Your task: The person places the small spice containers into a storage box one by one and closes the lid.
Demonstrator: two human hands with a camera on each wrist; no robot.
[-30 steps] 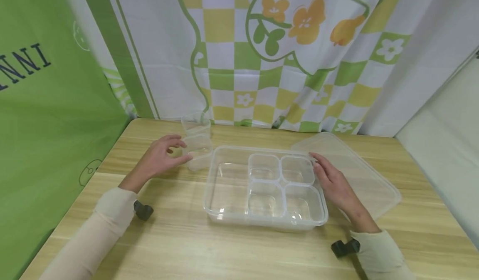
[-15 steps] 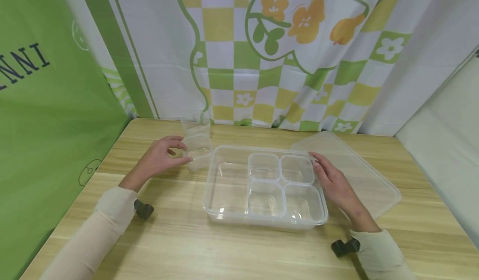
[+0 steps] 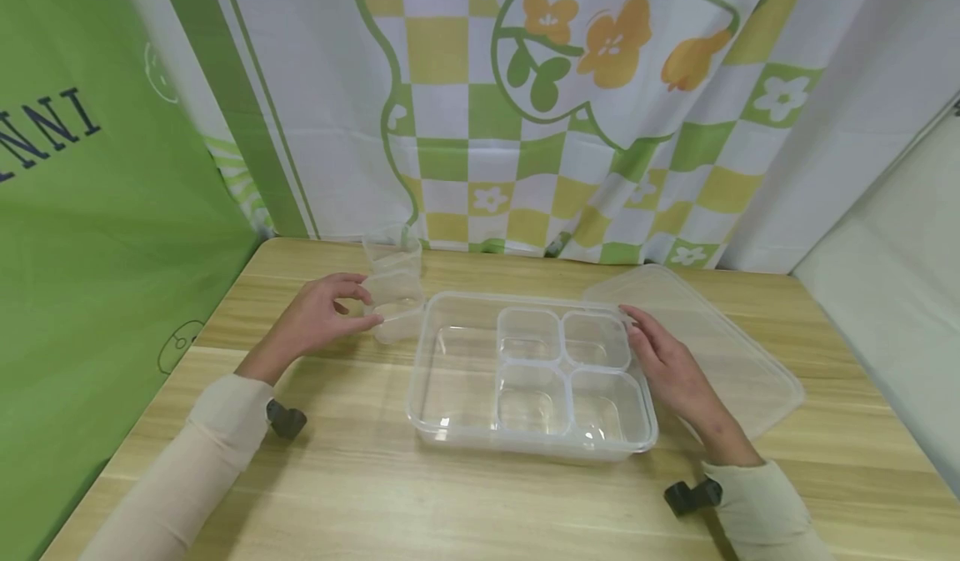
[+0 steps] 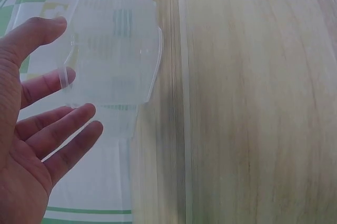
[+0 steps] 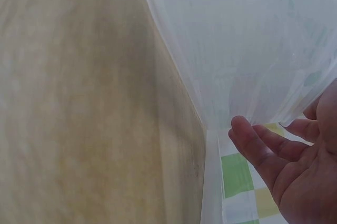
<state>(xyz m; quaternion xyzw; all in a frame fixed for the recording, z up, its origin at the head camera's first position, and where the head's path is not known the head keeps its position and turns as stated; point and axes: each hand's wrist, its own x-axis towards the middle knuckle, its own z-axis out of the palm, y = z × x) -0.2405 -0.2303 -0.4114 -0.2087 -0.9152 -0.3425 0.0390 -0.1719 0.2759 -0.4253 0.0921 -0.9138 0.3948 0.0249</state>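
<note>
Left hand: [image 3: 318,321] on the table's left side, thumb and fingers curled around a small clear cup [image 3: 397,298], grasping it by its left wall; the wrist view shows the fingers [image 4: 63,134] spread against the cup [image 4: 113,56].
Cup: upright on the table [image 3: 360,478], just beside the left wall of the tray [image 3: 450,378], toward the far-left corner of the table.
Second cup: [image 3: 392,248] just behind the first, near the table's far edge.
Right hand: [image 3: 667,369] fingers straight and relaxed, resting against the right wall of the tray; nothing grasped.
Tray: clear, at table centre; four small cups [image 3: 566,365] fill its right part, its left part is bare.
Lid: [image 3: 720,353] clear, flat on the table to the right of the tray, under the right hand.
Backdrop: checked curtain [image 3: 525,102] behind the far edge, green cloth [image 3: 90,211] at left.
</note>
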